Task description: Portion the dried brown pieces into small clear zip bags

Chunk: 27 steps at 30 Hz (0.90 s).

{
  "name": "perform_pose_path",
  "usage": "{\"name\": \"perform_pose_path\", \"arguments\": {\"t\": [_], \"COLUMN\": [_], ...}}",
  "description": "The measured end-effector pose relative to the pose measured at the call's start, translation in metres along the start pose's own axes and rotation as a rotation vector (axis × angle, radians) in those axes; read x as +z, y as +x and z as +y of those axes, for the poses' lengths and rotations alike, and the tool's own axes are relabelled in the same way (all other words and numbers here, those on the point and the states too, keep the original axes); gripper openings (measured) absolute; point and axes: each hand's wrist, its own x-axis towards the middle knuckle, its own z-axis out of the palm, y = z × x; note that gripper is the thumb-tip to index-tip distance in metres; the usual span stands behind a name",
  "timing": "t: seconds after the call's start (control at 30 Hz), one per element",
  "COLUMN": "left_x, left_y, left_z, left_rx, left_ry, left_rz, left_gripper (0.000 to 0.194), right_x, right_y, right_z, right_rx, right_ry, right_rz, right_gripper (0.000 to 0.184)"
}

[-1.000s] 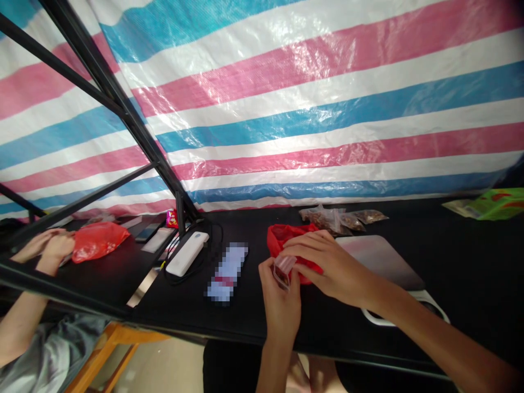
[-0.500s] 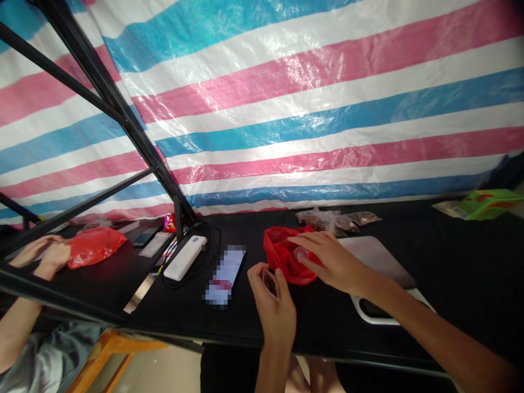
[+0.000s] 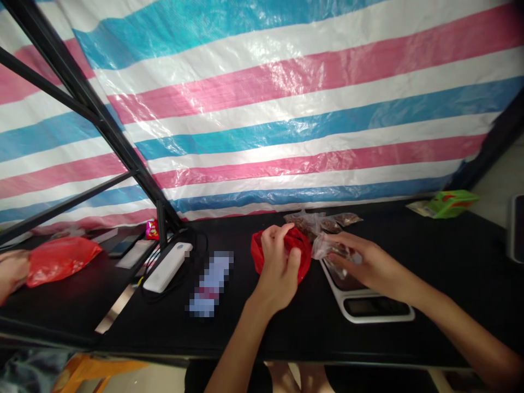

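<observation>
My right hand (image 3: 366, 262) is closed round a small clear zip bag (image 3: 341, 261) of brown bits, held over the weighing plate of a white kitchen scale (image 3: 379, 310). Over the mouth of a crumpled red plastic bag (image 3: 303, 267) is my left hand (image 3: 280, 270), its fingers curved, the thumb apart from them, and nothing visible between them. The hand hides much of the bag's inside. Several more clear bags with brown contents (image 3: 346, 218) lie just behind, near the striped sheet.
Left of my hands lie a phone with a blurred screen (image 3: 210, 284), a white power strip (image 3: 167, 267) and its black cable. Past the black metal frame (image 3: 141, 180), another person's hand (image 3: 12, 273) holds a red bag (image 3: 61, 259). A green packet (image 3: 452, 203) lies far right.
My right hand has left the red bag and moved over the scale, now holding a zip bag. My left hand, which held a small opened bag, has moved up over the red bag.
</observation>
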Motion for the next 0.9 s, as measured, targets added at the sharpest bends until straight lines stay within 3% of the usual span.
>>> {"name": "perform_pose_path", "arguments": {"t": [0.07, 0.17, 0.23, 0.37, 0.53, 0.67, 0.9], "left_x": [0.005, 0.012, 0.016, 0.023, 0.036, 0.041, 0.040], "left_y": [0.005, 0.015, 0.024, 0.044, 0.049, 0.038, 0.030], "left_z": [-0.014, -0.025, -0.027, -0.026, -0.039, -0.048, -0.043], "left_rx": [0.002, 0.059, 0.126, 0.300, 0.511, 0.489, 0.261], "left_ry": [0.087, 0.186, 0.234, 0.268, 0.267, 0.203, -0.104], "left_rz": [-0.024, -0.051, -0.063, -0.089, -0.072, -0.003, 0.016], "left_gripper": [0.041, 0.038, 0.037, 0.027, 0.022, 0.024, 0.026], "right_x": [-0.011, -0.021, -0.024, -0.027, -0.036, -0.035, -0.027], "right_y": [-0.010, -0.021, -0.025, -0.036, -0.049, -0.048, -0.047], "right_z": [0.022, 0.039, 0.046, 0.070, 0.092, 0.085, 0.072], "right_rx": [-0.011, -0.005, 0.012, 0.120, 0.413, 0.437, 0.276], "right_ry": [-0.163, -0.362, -0.415, -0.369, -0.317, -0.304, -0.376], "right_rz": [-0.044, 0.035, 0.199, 0.585, 0.853, 0.876, 0.812], "right_gripper": [0.041, 0.054, 0.055, 0.032, 0.026, 0.028, 0.024]}}
